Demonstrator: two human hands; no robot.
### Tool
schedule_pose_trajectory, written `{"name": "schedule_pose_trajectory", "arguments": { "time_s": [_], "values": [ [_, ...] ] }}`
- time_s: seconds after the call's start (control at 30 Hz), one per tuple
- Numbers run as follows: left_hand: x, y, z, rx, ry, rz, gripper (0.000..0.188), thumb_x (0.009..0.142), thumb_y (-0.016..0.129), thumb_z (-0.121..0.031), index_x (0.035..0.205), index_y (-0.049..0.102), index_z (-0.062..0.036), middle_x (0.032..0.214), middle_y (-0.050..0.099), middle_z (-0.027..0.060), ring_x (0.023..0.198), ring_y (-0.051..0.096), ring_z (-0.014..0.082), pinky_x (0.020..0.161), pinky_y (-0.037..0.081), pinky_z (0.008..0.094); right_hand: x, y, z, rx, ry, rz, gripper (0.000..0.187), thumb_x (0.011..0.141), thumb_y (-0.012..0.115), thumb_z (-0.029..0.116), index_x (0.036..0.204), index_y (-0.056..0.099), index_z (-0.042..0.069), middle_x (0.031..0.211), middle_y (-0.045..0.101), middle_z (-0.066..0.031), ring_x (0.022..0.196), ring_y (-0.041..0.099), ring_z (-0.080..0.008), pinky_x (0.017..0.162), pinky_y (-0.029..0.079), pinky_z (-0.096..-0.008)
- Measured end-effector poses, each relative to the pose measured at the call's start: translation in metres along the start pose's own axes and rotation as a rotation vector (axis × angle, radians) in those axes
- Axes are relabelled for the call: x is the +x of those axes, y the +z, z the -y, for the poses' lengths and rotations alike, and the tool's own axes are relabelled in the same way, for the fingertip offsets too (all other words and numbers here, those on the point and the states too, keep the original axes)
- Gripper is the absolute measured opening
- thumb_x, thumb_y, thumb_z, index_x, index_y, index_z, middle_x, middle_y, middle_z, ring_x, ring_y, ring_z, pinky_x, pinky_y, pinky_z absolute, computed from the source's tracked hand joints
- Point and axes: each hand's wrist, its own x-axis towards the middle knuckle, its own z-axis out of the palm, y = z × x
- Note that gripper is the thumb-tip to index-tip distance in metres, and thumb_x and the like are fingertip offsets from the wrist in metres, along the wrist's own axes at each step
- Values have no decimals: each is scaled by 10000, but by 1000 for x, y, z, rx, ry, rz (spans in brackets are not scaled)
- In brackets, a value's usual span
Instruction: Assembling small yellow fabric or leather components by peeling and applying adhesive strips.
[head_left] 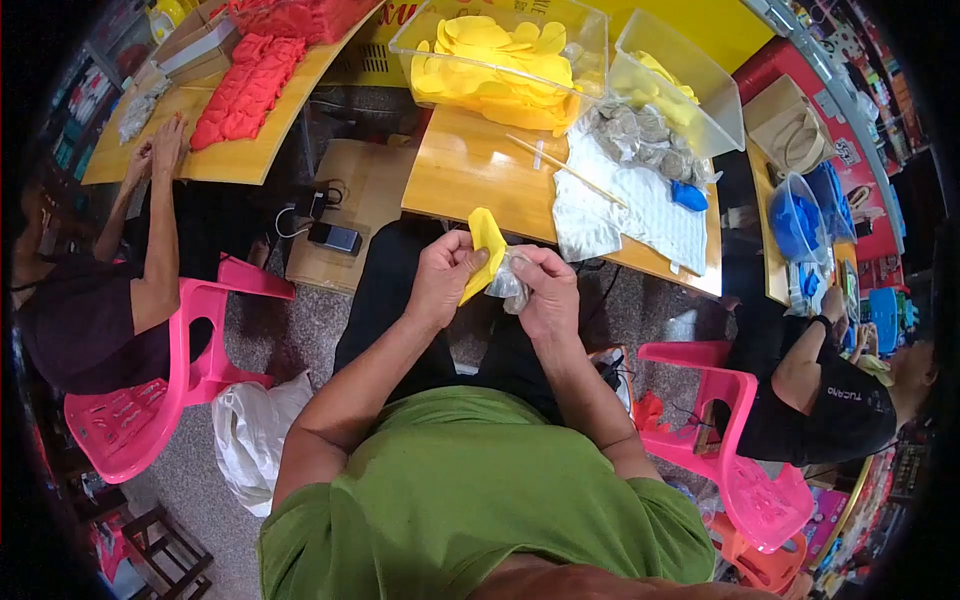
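Crowding wooden table (470,175), pink chairs (150,400)

My right hand (545,290) pinches a small clear plastic packet (508,284), just below the near edge of the wooden table (470,175). On that table, at its far right, lies a heap of similar greyish packets (640,135). Left of the table, low down, rests a dark phone screen (334,237). Behind the table stands a yellow sign (385,18) with red lettering.
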Motion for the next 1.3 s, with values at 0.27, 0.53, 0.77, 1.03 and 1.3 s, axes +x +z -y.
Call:
{"name": "schedule_pose_trajectory", "arguments": {
  "time_s": [0.27, 0.53, 0.77, 1.03, 1.3],
  "values": [
    [-6, 5, -13, -65, -2, 30, 258, 858, 618, -48, 1100, 555, 17, 947, 622, 38, 837, 592, 81, 745, 485, 217, -3, 14, -16, -497, -449, -31, 141, 700, 603, -117, 807, 635, -30, 898, 625, -74, 818, 589, -135, 729, 464, -237],
    [-11, 8, -18, 93, -56, 104, 385, 840, 635, -42, 1199, 513, 29, 985, 615, 37, 860, 588, 75, 767, 474, 211, 6, 11, -11, -584, -426, 28, 158, 680, 589, -147, 764, 596, -13, 899, 574, -65, 799, 547, -107, 720, 429, -205],
    [-17, 12, -17, 54, 29, 69, 433, 848, 626, -50, 1248, 468, -1, 946, 581, -5, 800, 538, 41, 719, 448, 199, 4, 12, -24, -119, -149, -172, 92, 773, 614, -88, 786, 565, -11, 844, 598, -58, 734, 547, -85, 661, 453, -223],
    [-12, 5, 1, 290, 198, -133, 176, 946, 497, -165, 955, 550, 4, 854, 498, -1, 771, 472, 76, 690, 405, 228, -11, 15, -29, -334, -43, -16, 192, 831, 621, 30, 1002, 591, -51, 895, 556, -38, 786, 526, -104, 687, 428, -213],
    [-18, 16, -2, -72, 68, -137, 265, 982, 405, -153, 1076, 557, 43, 932, 474, 18, 878, 476, 87, 803, 382, 219, -13, 20, -30, -912, -510, 111, 222, 803, 560, -26, 1024, 590, -21, 872, 526, -56, 829, 540, -143, 704, 430, -221]
  ]
}}
